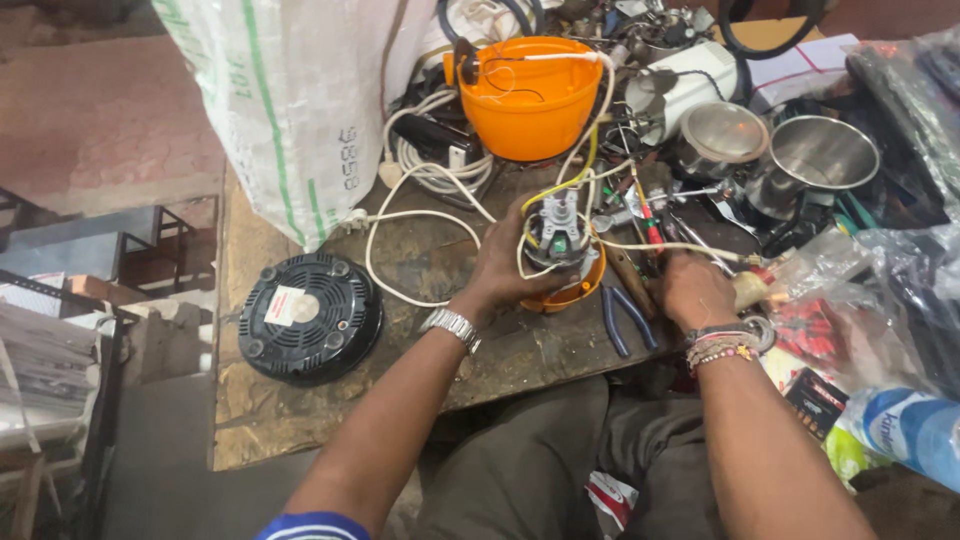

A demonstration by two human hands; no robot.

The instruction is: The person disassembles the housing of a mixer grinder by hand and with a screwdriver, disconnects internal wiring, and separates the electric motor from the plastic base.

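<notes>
Head view looked down on a cluttered wooden tabletop [330,410]; the left hand [500,268] was wrapped around a small motor unit [560,248] with an orange base, its grip closed on the near side so that the unit stood upright and steady with its grey top and wiring facing up. The unit sat near the tabletop's middle, just in front of an orange housing [528,98]; yellow and white wires [590,150] ran from one to the other, which probably explains why the two were kept close together. The right hand [697,290] rested to the right of the unit among tools; its fingers curled down over something near a cream-coloured handle [750,290], but whether they held it I could not tell. Blue-handled pliers [625,320] lay between the hands, within easy reach; a red screwdriver [650,225] lay just behind them.

A black round base [310,317] lay underside up at the left, well apart, a white and red label at its centre. A white woven sack [290,100] with green stripes and dark print stood behind it; two steel cups [780,150] sat at the right rear; clear plastic bags [900,270] and a blue and white packet [905,430] crowded the right edge.
</notes>
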